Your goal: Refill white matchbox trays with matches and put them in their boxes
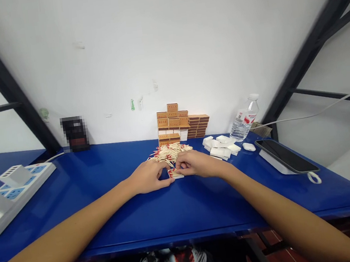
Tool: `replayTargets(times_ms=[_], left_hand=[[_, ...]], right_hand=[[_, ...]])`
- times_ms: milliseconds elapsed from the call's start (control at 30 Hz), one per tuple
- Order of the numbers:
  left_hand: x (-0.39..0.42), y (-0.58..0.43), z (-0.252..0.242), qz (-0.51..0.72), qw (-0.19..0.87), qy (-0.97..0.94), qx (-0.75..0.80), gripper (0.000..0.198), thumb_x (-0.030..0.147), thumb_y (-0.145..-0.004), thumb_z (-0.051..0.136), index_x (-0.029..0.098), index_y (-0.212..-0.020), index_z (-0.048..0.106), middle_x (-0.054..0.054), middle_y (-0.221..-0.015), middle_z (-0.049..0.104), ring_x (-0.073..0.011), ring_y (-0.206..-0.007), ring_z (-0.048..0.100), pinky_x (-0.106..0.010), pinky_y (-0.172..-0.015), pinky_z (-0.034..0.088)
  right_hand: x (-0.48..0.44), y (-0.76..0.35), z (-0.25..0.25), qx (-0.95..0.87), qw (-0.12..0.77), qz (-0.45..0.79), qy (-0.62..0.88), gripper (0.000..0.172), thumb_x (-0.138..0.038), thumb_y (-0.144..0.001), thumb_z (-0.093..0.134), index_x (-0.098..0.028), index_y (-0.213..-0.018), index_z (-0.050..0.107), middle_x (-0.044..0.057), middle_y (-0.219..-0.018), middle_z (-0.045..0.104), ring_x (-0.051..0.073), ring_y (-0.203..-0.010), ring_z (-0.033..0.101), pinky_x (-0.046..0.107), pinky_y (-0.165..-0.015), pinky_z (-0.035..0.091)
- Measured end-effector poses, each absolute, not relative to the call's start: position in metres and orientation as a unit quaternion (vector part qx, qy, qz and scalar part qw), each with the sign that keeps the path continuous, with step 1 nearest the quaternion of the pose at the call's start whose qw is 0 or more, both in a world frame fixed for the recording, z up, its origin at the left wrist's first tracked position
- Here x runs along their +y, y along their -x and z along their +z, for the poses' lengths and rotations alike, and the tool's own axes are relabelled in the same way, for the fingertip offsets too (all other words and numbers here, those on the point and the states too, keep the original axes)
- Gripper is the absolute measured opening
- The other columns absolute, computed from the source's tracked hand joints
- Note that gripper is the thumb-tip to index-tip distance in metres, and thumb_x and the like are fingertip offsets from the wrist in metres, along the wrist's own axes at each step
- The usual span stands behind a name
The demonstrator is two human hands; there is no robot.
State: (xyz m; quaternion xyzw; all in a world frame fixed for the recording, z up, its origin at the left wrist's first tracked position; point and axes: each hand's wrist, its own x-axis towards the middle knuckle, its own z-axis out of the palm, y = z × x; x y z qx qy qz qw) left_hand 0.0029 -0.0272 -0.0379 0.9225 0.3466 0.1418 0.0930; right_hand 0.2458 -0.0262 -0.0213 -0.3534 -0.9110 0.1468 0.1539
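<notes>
A small white matchbox tray (176,176) with red-tipped matches in it lies on the blue table between my hands. My left hand (150,176) is curved around its left end, thumb at the near side and fingers at the far side, gripping it. The fingers of my right hand (195,164) are curled and pressed together over the tray's right end. What they pinch is hidden. Just behind both hands is a loose heap of matches (169,152), their red heads pointing various ways.
Matchboxes (174,122) are stacked against the wall behind the heap. To the right are several white trays (223,145), a water bottle (244,118), an earbud case (249,147) and a propped phone (285,155). A power strip (26,191) lies at the left.
</notes>
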Motion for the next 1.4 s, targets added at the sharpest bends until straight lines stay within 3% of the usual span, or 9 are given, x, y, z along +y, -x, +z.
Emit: replayTargets(times_ms=[233, 533, 800, 1400], left_hand=[[-0.026, -0.003, -0.039, 0.141, 0.094, -0.922, 0.348, 0.036, 0.055, -0.091, 0.063, 0.021, -0.101, 0.068, 0.002, -0.068, 0.064, -0.0153, -0.062, 0.058, -0.027, -0.058, 0.033], [-0.027, -0.003, -0.038, 0.149, 0.095, -0.921, 0.347, 0.034, 0.053, -0.091, 0.064, 0.02, -0.083, 0.059, 0.002, -0.068, 0.063, -0.015, -0.06, 0.057, -0.027, -0.057, 0.032], [-0.026, -0.003, -0.04, 0.153, 0.093, -0.922, 0.345, 0.033, 0.053, -0.091, 0.064, 0.021, -0.085, 0.061, 0.003, -0.067, 0.063, -0.0152, -0.06, 0.057, -0.027, -0.057, 0.033], [-0.027, -0.003, -0.038, 0.152, 0.09, -0.923, 0.341, 0.034, 0.053, -0.092, 0.063, 0.021, -0.084, 0.059, 0.002, -0.067, 0.063, -0.0157, -0.061, 0.057, -0.028, -0.059, 0.035]], right_hand=[[-0.028, -0.247, -0.023, -0.917, 0.147, 0.14, 0.343, 0.009, -0.022, -0.093, 0.068, -0.017, -0.086, 0.07, 0.003, -0.083, 0.064, 0.014, -0.073, 0.054, 0.026, -0.066, 0.038], [-0.028, -0.238, -0.027, -0.908, 0.184, 0.112, 0.36, 0.013, -0.023, -0.095, 0.066, -0.016, -0.084, 0.068, 0.002, -0.079, 0.061, 0.015, -0.074, 0.052, 0.027, -0.069, 0.036], [-0.03, -0.236, -0.027, -0.906, 0.192, 0.125, 0.357, 0.018, -0.025, -0.096, 0.066, -0.016, -0.081, 0.068, 0.001, -0.077, 0.058, 0.014, -0.072, 0.051, 0.027, -0.068, 0.036], [-0.03, -0.233, -0.033, -0.895, 0.197, 0.18, 0.358, 0.009, -0.023, -0.091, 0.069, -0.017, -0.085, 0.066, 0.001, -0.077, 0.06, 0.014, -0.07, 0.053, 0.025, -0.064, 0.038]])
